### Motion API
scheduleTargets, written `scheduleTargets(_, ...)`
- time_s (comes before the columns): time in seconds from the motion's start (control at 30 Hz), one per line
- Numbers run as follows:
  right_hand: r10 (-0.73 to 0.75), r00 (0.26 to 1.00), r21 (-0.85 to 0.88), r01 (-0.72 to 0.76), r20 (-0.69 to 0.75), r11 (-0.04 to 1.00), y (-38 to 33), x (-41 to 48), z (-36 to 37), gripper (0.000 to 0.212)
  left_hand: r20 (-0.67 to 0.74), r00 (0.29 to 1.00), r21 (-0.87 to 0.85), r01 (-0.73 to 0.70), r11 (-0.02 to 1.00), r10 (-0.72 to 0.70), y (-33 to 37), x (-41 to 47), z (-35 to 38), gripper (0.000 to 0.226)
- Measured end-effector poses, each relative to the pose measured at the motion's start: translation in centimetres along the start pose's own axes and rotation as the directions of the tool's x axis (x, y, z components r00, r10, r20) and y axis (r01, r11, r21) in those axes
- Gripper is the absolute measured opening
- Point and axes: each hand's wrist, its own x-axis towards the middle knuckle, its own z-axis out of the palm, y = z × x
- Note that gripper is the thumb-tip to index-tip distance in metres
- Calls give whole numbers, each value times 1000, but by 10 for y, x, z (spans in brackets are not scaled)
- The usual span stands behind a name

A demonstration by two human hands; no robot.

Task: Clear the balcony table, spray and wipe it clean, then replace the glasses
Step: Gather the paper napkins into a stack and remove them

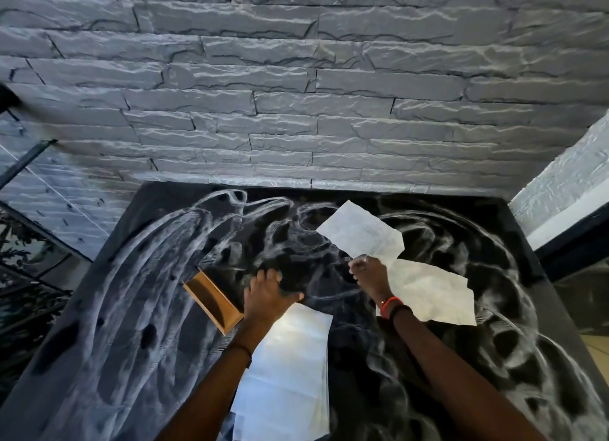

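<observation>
Centrally, one dark smear-streaked table [131, 309] fills the lower frame. The left hand [268, 295] lies flat on it at mid-frame, fingers spread, holding nothing, beside a tan open box [212, 300]. The right hand [369, 272] pinches a crumpled white paper sheet [359, 233]. A second white paper sheet [286, 374] lies lower centre.

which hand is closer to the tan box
Left. The left hand rests just beside the tan box; the right hand is farther to the right, pinching white paper.
</observation>
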Motion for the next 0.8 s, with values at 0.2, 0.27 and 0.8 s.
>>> scheduleTargets(0.2, 126, 958, 15, -126, -258, 992, 5, 32, -60, 26, -118, 975, -189, -207, 960, 187, 54, 29, 1, 25)
scheduleTargets(0.27, 214, 942, 13, -219, -260, 976, 11, 41, -73, 27, -78, 968, -224, -250, 942, 239, 74, 36, 9, 14)
scheduleTargets(0.8, 312, 934, 133, -292, -174, 947, 11, 65, -73, 28, 68, 930, -206, -342, 917, 362, 138, 69, 47, 22)
